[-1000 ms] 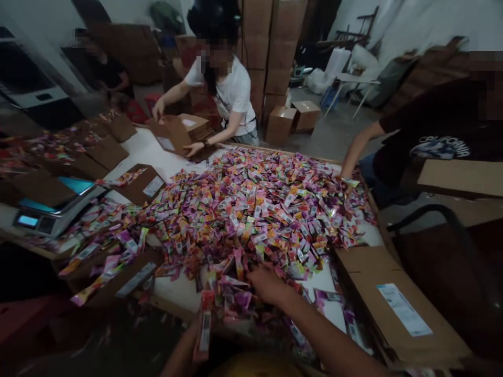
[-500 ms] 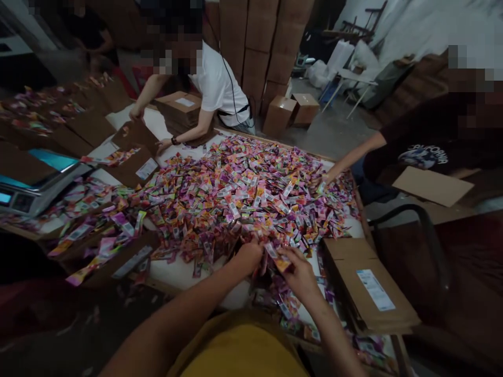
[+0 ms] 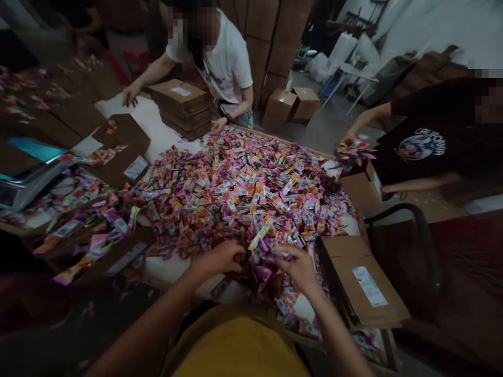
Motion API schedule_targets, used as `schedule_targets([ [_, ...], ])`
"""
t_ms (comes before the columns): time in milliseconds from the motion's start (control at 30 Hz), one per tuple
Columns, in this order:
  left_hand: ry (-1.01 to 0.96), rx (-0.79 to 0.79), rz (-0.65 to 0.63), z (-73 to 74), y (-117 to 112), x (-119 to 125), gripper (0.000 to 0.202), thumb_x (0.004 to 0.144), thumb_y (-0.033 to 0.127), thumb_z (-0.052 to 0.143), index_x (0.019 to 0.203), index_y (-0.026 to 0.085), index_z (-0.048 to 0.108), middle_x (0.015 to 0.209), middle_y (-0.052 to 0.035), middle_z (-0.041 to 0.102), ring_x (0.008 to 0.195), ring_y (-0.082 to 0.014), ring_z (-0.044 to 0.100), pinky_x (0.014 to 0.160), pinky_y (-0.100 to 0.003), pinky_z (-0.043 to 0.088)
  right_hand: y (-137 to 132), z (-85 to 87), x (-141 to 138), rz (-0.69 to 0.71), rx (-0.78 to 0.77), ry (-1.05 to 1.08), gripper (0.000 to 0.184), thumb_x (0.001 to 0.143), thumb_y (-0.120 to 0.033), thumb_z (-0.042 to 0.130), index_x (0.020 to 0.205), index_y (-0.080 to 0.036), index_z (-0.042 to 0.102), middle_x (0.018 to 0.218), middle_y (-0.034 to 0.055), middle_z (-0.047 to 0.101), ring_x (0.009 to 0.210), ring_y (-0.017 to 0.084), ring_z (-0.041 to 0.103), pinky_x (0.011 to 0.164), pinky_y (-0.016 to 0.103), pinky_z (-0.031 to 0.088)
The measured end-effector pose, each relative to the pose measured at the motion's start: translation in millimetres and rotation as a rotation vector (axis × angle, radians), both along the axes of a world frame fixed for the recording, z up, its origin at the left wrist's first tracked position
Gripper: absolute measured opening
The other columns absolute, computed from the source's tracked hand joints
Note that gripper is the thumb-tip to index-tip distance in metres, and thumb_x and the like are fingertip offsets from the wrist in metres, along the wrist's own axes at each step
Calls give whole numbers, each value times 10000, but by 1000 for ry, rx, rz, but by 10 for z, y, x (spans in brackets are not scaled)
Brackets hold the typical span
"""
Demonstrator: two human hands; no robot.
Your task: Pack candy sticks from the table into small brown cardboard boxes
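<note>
A wide heap of small, shiny printed packets (image 3: 239, 183), mostly purple, pink and orange, covers the table. At its near edge my left hand (image 3: 226, 257) has its fingers curled round the side of a bunch of packets (image 3: 264, 272). My right hand (image 3: 297, 266) is closed on the other side of that bunch, thumb and fingers against the wrappers. One yellow-green packet (image 3: 259, 236) sticks up between my hands. The undersides of both hands and some fingertips are hidden among the packets.
Flattened cartons (image 3: 363, 277) lie stacked by my right arm. On the left are an open box of packets (image 3: 129, 256) and a scale (image 3: 31, 178). A person in white (image 3: 231, 57) leans over stacked cartons (image 3: 181, 107); another's hand (image 3: 348, 144) holds packets above a box (image 3: 361, 188).
My left hand has shifted left and my hands are farther apart, with a fuller bunch between them. The person at right has lifted packets over a box; the person in white has released a carton.
</note>
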State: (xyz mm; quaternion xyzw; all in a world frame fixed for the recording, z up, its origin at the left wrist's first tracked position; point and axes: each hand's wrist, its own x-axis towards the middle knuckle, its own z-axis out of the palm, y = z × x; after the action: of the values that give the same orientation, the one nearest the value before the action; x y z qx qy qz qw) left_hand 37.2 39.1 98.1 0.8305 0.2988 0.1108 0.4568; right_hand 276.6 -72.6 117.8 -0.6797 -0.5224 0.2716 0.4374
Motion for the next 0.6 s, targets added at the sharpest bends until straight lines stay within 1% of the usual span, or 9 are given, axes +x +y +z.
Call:
schedule_targets([
  [67, -19, 18, 159, 14, 73, -136, 195, 758, 308, 647, 877, 175, 726, 888, -44, 708, 856, -192, 625, 788, -255, 458, 6, 136, -19, -31, 68, -9, 223, 718, -316, 733, 924, -238, 762, 970, 52, 702, 944, 230, 632, 932, 388, 491],
  [133, -70, -58, 416, -123, 84, -203, 279, 792, 363, 622, 965, 161, 703, 992, -74, 710, 969, -220, 620, 890, -301, 458, 2, 111, -222, 131, 84, -139, 194, 783, -284, 679, 959, -258, 756, 1033, 50, 682, 1005, 217, 614, 956, 362, 476],
  [167, -90, -119, 504, -238, 70, -210, 353, 784, 397, 635, 1032, 150, 687, 1071, -97, 701, 1041, -240, 605, 951, -333, 445, 8, 30, -372, 258, 44, -235, 207, 816, -236, 632, 982, -269, 751, 1063, 50, 668, 1021, 207, 607, 951, 341, 475],
  [233, -107, -267, 550, -505, 20, -193, 527, 774, 476, 647, 1174, 133, 637, 1229, -138, 656, 1154, -264, 575, 1031, -374, 417, 54, -227, -684, 477, -143, -461, 320, 846, -130, 535, 1063, -260, 732, 1118, 73, 643, 1003, 195, 613, 909, 305, 485],
  [300, -158, -473, 528, -754, -25, -160, 641, 815, 596, 574, 1271, 147, 588, 1354, -142, 592, 1230, -255, 551, 1050, -366, 418, 136, -517, -879, 556, -367, -646, 418, 856, -73, 463, 1171, -224, 691, 1166, 120, 623, 946, 198, 635, 866, 301, 498],
  [333, -203, -586, 533, -856, -38, -142, 693, 837, 665, 501, 1307, 159, 565, 1398, -134, 561, 1263, -249, 533, 1051, -363, 421, 172, -643, -901, 565, -425, -693, 446, 861, -68, 441, 1218, -214, 666, 1199, 140, 608, 940, 204, 642, 860, 307, 502],
  [433, -332, -912, 664, -1064, -56, -40, 770, 844, 765, 381, 1327, 189, 549, 1425, -108, 541, 1316, -254, 486, 1066, -383, 410, 136, -901, -674, 629, -355, -682, 544, 861, -75, 410, 1334, -281, 582, 1320, 124, 551, 1083, 228, 619, 939, 337, 489],
  [500, -360, -972, 762, -1149, -103, 103, 707, 846, 711, 469, 1304, 179, 557, 1392, -115, 566, 1299, -262, 497, 1062, -384, 408, -38, -1018, -388, 677, -284, -643, 617, 833, -72, 416, 1382, -329, 532, 1381, 97, 520, 1215, 238, 556, 1016, 361, 456],
  [600, -414, -990, 837, -1258, -225, 378, 594, 834, 580, 594, 1241, 147, 586, 1262, -151, 642, 1178, -288, 587, 988, -404, 462, -316, -1219, 9, 641, -365, -671, 694, 767, -48, 421, 1398, -316, 527, 1446, 110, 479, 1313, 270, 490, 1071, 416, 429],
])
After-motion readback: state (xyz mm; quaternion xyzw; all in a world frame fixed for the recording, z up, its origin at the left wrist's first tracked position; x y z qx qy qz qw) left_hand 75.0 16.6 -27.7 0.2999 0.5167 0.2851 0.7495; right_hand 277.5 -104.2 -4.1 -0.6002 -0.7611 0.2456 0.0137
